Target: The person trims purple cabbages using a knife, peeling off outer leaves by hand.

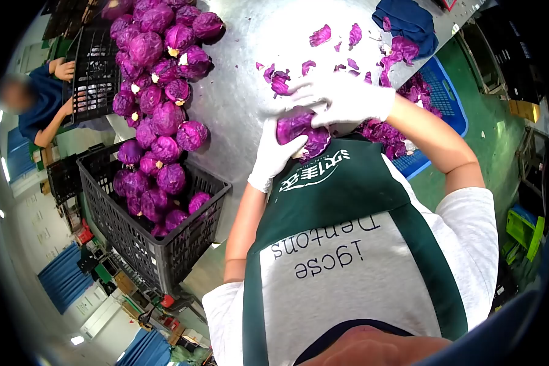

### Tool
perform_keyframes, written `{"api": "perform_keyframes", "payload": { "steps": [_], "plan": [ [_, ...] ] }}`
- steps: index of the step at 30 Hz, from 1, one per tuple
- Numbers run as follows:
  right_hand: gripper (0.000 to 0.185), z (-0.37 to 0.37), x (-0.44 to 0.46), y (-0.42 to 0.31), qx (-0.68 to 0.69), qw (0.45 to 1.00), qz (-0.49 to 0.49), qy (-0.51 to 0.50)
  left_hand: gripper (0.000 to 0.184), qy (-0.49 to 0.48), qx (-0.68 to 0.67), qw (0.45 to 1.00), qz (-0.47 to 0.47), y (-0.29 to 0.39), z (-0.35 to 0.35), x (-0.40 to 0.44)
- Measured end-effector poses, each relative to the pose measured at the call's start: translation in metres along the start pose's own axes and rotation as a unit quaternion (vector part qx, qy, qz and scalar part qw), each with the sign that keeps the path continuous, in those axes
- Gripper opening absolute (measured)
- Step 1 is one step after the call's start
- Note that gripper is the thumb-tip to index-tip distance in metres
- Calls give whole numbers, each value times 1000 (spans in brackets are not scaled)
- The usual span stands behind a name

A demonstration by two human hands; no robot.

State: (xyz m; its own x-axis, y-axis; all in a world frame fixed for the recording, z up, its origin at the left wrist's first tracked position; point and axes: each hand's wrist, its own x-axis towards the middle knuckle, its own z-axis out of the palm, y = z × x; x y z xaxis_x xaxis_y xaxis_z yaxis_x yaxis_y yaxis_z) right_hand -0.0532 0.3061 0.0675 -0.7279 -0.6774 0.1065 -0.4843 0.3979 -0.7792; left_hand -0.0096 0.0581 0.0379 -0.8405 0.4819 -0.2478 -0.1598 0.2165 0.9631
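A purple cabbage (294,126) is held close in front of my apron, over the near edge of the metal table. My left hand (273,155), in a white glove, wraps around its left side with the thumb toward me. Over its top right is my right hand (351,97), also gloved, with its fingers stretched out to the left and slightly blurred. The thumb of that hand reaches down near the cabbage. Just beyond the fingers lies a torn purple leaf (279,82). Part of the cabbage is hidden behind both hands.
Many purple cabbages (166,118) are heaped on the metal table (244,61) at left, above a black crate (158,250) holding more. A blue basket (454,104) with leaves stands right, near a dark blue cloth (409,21). At far left a person holds a black crate (97,73).
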Motion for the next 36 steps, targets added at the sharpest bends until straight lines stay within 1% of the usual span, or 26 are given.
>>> {"api": "perform_keyframes", "payload": {
  "steps": [1,2,3,4,5,7,8,10,11,12,15,17,19,20,21,23,25,26,27,28,29,30,33,34,35,36],
  "plan": [
    [43,2,2,-16,27,999,-15,-23,73,-53,-62,996,23,15,2,5],
    [41,7,6,-17,14,997,-14,-71,77,-50,31,996,74,26,4,6],
    [38,13,9,-15,1,993,-15,-119,82,-59,-17,997,44,25,6,4],
    [33,15,10,-14,11,994,-68,-82,84,-44,40,997,56,21,5,3],
    [32,12,9,-13,5,993,-42,-109,87,-28,97,992,69,17,4,3],
    [31,-1,7,-21,-7,987,12,-161,89,-27,137,985,101,10,2,4],
    [30,3,5,-11,16,993,-6,-119,90,-28,157,980,117,9,1,5],
    [24,-5,-1,-7,17,998,13,-67,90,-36,26,999,21,19,7,2],
    [21,-10,-2,-7,17,999,21,-42,89,-37,4,999,-27,16,4,2],
    [30,-18,-1,-10,-10,993,40,-112,86,-26,120,992,27,21,3,3],
    [35,-1,-1,-27,-1,995,-60,-74,81,-22,77,997,-5,39,12,5],
    [32,9,-1,-22,-37,993,-55,-93,80,-40,105,992,50,31,10,10],
    [28,10,1,-17,-61,991,-38,-110,80,-44,64,994,83,22,6,7],
    [30,14,0,-11,-60,991,-69,-95,81,-51,38,997,50,18,6,6],
    [28,11,0,-14,-40,992,-55,-106,82,-58,11,998,18,16,6,7],
    [25,1,1,-21,-4,991,-28,-128,85,-68,36,997,28,18,6,10],
    [24,-2,-2,-15,67,991,-26,-115,87,-72,138,982,110,24,3,13],
    [23,-6,-5,-9,101,989,-25,-109,89,-56,172,976,121,10,2,12],
    [22,-11,-6,-1,133,989,-40,-55,89,-47,147,984,93,7,1,11],
    [24,-7,-13,14,205,979,17,4,89,-38,122,990,64,6,-2,8],
    [26,-1,-20,28,275,956,76,65,89,-32,97,994,34,5,-4,5],
    [35,-24,-21,24,256,960,104,30,86,-23,79,996,30,7,-5,2],
    [40,-33,-30,16,125,957,257,48,83,1,45,999,2,-8,-7,-3],
    [41,-23,-34,21,85,958,268,55,80,21,-47,998,-27,-17,-5,-4],
    [43,-8,-36,20,162,955,221,114,79,30,-77,996,-37,-23,-6,-6],
    [47,0,-36,18,107,967,225,63,78,39,-107,992,-48,-27,-6,-8]
  ]
}}
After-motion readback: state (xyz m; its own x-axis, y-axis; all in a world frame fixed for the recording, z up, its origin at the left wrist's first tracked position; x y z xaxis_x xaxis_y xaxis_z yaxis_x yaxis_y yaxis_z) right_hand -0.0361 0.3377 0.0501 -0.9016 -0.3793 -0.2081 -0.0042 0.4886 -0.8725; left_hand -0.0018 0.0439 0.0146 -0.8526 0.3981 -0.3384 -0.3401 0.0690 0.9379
